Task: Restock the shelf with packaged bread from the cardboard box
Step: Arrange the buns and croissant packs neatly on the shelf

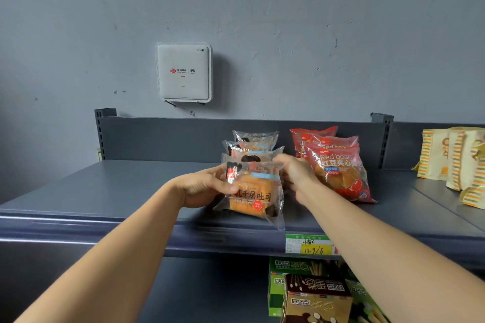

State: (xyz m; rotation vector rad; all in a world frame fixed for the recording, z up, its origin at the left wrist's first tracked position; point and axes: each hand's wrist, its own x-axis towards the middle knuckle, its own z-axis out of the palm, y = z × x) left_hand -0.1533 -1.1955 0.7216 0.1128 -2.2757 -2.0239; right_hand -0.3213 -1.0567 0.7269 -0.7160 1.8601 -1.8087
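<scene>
The left hand [207, 186] has its grip closed on the left edge of the front bread packet [253, 191], which stands upright at the shelf [105, 191] front edge, label outward for reading. The right hand [296, 173], at 3 o'clock of the packet, braces its right edge and the row of matching packets [253, 147] behind at 12 o'clock; whether its grip closes is hidden. Red bean packets [338, 165] stand just beside at 3 o'clock; the cardboard box is out of view.

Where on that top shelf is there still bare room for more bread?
The shelf is bare left of the clear bread packs, out to the left post. A narrower bare strip lies between the red packs and striped bags. The middle is crowded.
</scene>
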